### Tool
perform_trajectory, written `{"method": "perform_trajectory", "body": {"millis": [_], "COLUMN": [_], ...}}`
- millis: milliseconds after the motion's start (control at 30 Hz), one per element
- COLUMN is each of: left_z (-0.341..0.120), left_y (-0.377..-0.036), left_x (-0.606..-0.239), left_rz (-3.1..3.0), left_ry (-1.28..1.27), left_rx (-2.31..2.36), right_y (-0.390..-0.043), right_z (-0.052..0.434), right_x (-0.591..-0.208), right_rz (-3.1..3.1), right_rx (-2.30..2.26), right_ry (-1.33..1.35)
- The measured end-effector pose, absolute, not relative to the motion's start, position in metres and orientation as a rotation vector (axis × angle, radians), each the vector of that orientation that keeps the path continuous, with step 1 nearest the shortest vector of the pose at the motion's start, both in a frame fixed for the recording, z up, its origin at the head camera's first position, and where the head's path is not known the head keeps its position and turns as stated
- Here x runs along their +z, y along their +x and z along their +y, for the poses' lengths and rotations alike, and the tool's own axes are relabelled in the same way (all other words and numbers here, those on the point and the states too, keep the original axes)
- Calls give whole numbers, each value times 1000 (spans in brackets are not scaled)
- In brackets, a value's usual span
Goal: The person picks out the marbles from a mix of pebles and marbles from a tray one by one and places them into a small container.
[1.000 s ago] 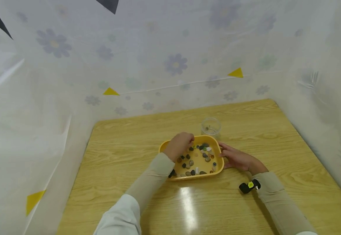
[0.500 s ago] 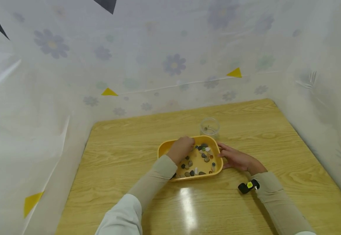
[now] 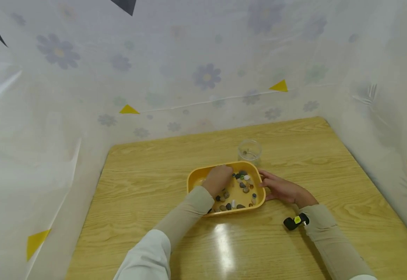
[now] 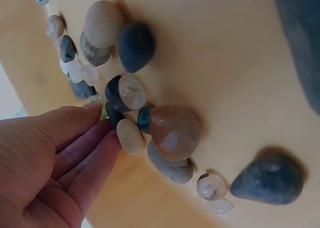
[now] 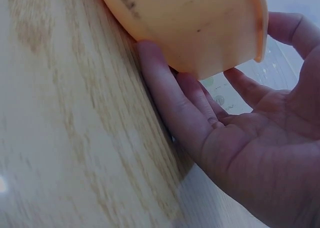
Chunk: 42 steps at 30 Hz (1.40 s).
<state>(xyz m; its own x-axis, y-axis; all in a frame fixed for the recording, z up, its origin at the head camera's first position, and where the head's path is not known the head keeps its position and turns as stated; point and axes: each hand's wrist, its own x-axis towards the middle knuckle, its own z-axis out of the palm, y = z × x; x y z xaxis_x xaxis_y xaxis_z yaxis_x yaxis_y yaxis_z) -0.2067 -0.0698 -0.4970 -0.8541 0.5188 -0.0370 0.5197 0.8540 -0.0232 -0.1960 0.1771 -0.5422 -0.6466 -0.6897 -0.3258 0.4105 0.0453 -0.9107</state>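
Pebbles (image 4: 169, 131) (mixed, smooth) in yellow tray (image 3: 197, 177); left fingers (image 4: 95, 138) straight, right fingers (image 5: 175, 108) likewise.

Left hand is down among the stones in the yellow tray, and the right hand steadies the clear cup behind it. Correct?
Not quite. The right hand rests against the yellow tray, not the clear cup, which stands untouched behind; the head and right wrist views show it. The left hand is among the stones.

From head height we look forward and down over the wooden surface (image 3: 147, 186). Our left wrist view sits very close above pebbles (image 4: 170, 133) inside the yellow tray (image 3: 196, 177); our right wrist view hugs that tray's outer wall, low against the wood.
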Motion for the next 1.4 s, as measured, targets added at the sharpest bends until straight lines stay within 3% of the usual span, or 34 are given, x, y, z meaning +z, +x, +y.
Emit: {"method": "perform_trajectory", "body": {"millis": [533, 1400], "left_z": [-70, -79], "left_y": [-212, -224], "left_x": [-507, -471], "left_rz": [2958, 2780], "left_ry": [863, 857], "left_rx": [16, 1011], "right_y": [-196, -195], "right_z": [178, 178], "right_x": [-545, -545], "right_rz": [1508, 1511], "right_rx": [-1728, -1741], "right_ry": [-299, -288]}}
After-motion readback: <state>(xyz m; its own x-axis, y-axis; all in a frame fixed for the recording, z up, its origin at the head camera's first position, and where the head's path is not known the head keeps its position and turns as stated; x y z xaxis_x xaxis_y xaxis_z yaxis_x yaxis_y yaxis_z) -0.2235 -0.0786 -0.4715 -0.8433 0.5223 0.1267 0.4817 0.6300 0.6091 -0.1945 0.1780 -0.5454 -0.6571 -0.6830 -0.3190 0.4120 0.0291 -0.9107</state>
